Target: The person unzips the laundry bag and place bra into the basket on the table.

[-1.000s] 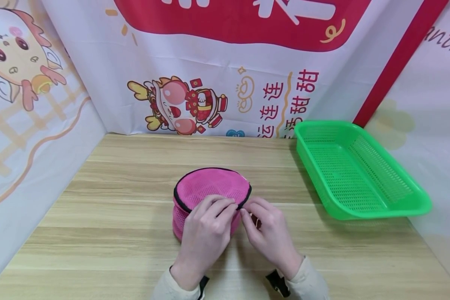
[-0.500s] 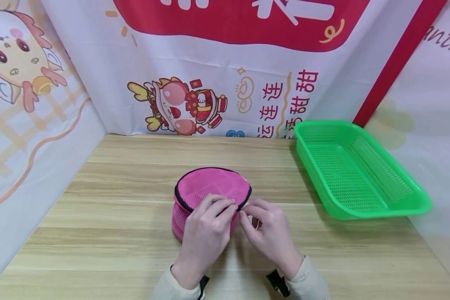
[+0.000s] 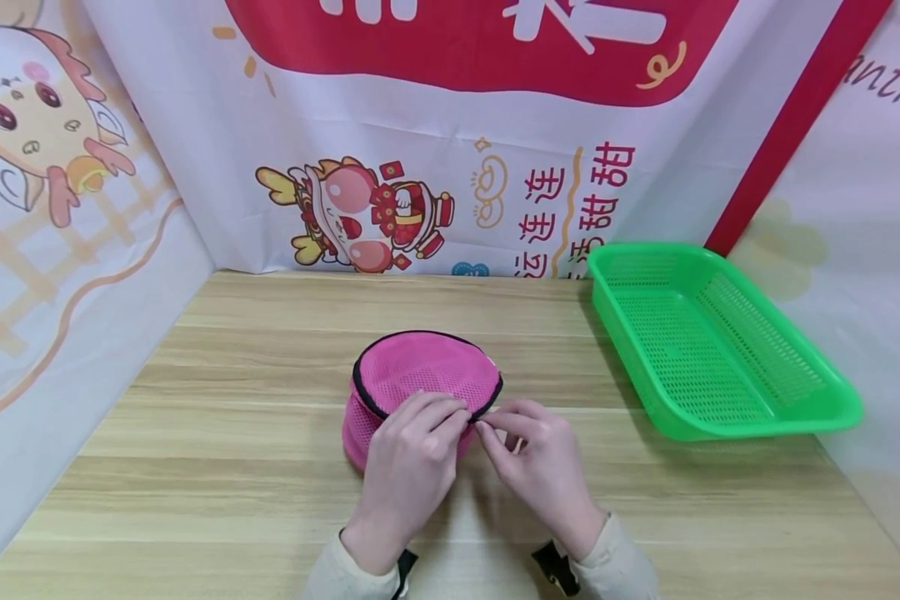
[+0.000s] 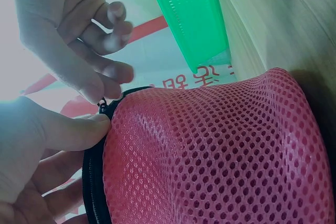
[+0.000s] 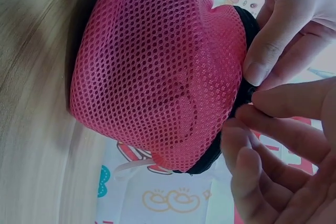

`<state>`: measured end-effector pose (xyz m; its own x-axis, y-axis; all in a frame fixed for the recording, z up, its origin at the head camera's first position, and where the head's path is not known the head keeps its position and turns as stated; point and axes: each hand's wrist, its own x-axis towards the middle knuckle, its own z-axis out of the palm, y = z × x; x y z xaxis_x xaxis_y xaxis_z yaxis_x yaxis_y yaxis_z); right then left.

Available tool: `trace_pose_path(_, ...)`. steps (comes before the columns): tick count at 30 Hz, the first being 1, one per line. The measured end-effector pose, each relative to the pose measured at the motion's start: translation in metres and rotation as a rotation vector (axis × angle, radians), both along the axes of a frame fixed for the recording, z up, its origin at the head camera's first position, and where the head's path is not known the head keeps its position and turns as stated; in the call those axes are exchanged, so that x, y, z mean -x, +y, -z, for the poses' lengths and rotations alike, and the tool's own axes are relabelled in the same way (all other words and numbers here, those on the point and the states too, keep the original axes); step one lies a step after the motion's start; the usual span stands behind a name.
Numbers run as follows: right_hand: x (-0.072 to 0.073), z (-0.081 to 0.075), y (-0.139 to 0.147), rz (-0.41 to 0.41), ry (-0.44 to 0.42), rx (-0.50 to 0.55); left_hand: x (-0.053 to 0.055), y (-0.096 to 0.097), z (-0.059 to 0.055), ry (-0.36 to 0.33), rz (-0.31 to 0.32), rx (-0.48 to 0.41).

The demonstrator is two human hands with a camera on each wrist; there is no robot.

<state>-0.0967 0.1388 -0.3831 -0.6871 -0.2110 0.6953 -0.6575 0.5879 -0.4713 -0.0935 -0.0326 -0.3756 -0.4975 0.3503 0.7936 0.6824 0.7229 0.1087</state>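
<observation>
A pink mesh zip bag (image 3: pixel 427 367) with a black zipper rim (image 4: pixel 95 182) stands upright on the wooden table. My left hand (image 3: pixel 412 467) grips the front of that rim, its thumb against the mesh and its fingers over the lid side. Just to the right, my right hand (image 3: pixel 536 458) pinches the small zipper pull (image 4: pixel 103 106) between thumb and forefinger, with the other fingers loosely bent. In the right wrist view the fingertips of both hands almost meet at the zipper. Through the mesh a dim shape shows, too faint to identify.
A green plastic basket (image 3: pixel 720 350) with perforated sides sits at the right of the wooden table (image 3: pixel 195 467). Printed cloth (image 3: pixel 435 108) hangs along the back and both sides.
My right hand has shifted slightly left along the zipper with the pull, closer to my left hand. The bag's lid has tilted a little; my left hand keeps its grip.
</observation>
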Motion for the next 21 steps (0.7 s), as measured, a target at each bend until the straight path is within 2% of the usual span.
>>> trace_pose_path(4, 0.0006, -0.0005, 0.0006, 0.015, 0.027, 0.05, 0.0006, 0.0003, 0.0008, 0.005, -0.005, 0.003)
trace_pose_path(9, 0.0011, -0.001, 0.0014, 0.016, 0.06, 0.053, 0.0004, 0.0009, 0.0017, 0.001, -0.003, 0.002)
trace_pose_path(21, 0.0005, 0.0, -0.0002, 0.035, 0.051, 0.079, -0.0008, 0.0014, 0.0004, -0.032, -0.001, -0.003)
